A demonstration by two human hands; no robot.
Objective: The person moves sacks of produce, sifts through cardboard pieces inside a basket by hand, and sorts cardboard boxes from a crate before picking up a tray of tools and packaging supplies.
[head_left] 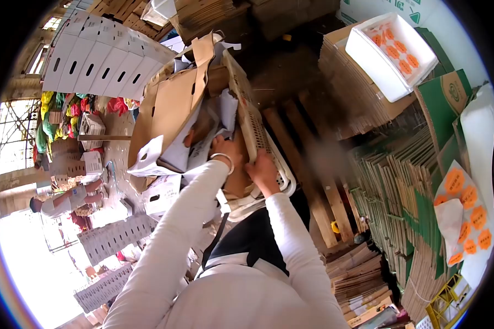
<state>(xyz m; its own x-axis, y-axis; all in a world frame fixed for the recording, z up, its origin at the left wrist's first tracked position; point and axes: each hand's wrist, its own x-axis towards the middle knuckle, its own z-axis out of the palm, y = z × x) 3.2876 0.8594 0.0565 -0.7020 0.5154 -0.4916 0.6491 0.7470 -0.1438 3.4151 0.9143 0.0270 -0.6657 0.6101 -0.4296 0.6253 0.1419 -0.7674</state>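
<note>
A white plastic basket (252,129) stands in front of me, filled with brown and white cardboard pieces. My left hand (225,151), with a white bracelet on its wrist, reaches into it among the cardboard; its fingers are bent, and what they hold is hidden. At the basket's right rim is my right hand (263,170), with its fingers wrapped over the edge. A large brown cardboard sheet (170,104) leans out over the basket's left side. White cardboard flaps (148,159) stick out near the front left.
Stacked flattened cartons (395,186) stand at the right. A white foam box (392,55) holds orange stickers, and a sheet of orange stickers (469,208) lies at far right. Wooden pallets (313,164) are beside the basket. White cartons (104,60) and a person (63,203) are at left.
</note>
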